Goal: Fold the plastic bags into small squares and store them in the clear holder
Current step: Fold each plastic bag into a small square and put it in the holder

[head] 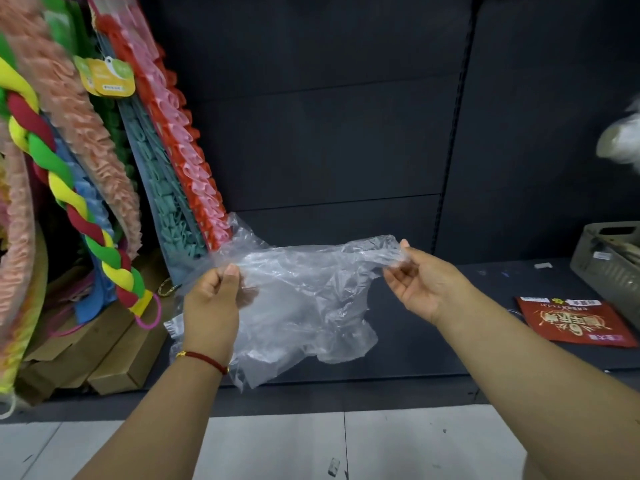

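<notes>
A clear, crinkled plastic bag (304, 299) hangs in the air above the dark shelf (433, 341), stretched between both hands. My left hand (211, 306), with a red cord bracelet on the wrist, pinches the bag's upper left edge. At the upper right corner, my right hand (422, 282) pinches the bag between thumb and fingertips. The bag's lower part droops loose and unfolded. No clear holder shows in this view.
Colourful ruffled and braided goods (104, 188) lean at the left over cardboard boxes (114, 355). A red packet (571, 322) lies on the shelf at right, beside a grey slatted basket (609, 268). A blurred bundle of white plastic (621, 140) sits at far right. Tiled floor lies below.
</notes>
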Available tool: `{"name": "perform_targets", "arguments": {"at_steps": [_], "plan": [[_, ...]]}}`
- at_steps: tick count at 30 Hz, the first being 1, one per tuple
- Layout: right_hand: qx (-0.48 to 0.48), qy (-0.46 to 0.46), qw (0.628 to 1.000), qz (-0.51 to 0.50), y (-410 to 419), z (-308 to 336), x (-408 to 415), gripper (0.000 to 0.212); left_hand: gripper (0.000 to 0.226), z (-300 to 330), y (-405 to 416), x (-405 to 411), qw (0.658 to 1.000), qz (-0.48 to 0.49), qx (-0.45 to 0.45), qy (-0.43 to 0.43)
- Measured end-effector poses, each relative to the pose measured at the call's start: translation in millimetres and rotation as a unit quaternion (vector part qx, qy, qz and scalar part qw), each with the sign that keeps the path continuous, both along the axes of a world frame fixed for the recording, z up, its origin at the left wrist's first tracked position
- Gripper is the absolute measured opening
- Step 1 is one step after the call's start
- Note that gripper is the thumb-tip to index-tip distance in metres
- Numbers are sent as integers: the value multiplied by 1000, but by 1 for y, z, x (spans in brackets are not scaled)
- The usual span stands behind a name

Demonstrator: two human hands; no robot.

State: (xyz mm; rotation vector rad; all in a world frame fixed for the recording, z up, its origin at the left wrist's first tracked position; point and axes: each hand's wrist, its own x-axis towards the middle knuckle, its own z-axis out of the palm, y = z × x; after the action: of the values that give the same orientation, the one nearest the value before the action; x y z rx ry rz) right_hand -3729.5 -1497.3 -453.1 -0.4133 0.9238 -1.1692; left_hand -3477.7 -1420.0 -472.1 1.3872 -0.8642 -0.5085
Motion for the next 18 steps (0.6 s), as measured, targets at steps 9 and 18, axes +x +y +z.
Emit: {"name": "perform_targets", "arguments": {"at_steps": [9,18], "plan": [[-49,-83,995,-16,2,5,-5,11,37,-3,-7,11,1000,17,-11,12],[-150,33,988,-5,1,7,-10,14,37,-3,-7,11,998,48,-34,-2]]}}
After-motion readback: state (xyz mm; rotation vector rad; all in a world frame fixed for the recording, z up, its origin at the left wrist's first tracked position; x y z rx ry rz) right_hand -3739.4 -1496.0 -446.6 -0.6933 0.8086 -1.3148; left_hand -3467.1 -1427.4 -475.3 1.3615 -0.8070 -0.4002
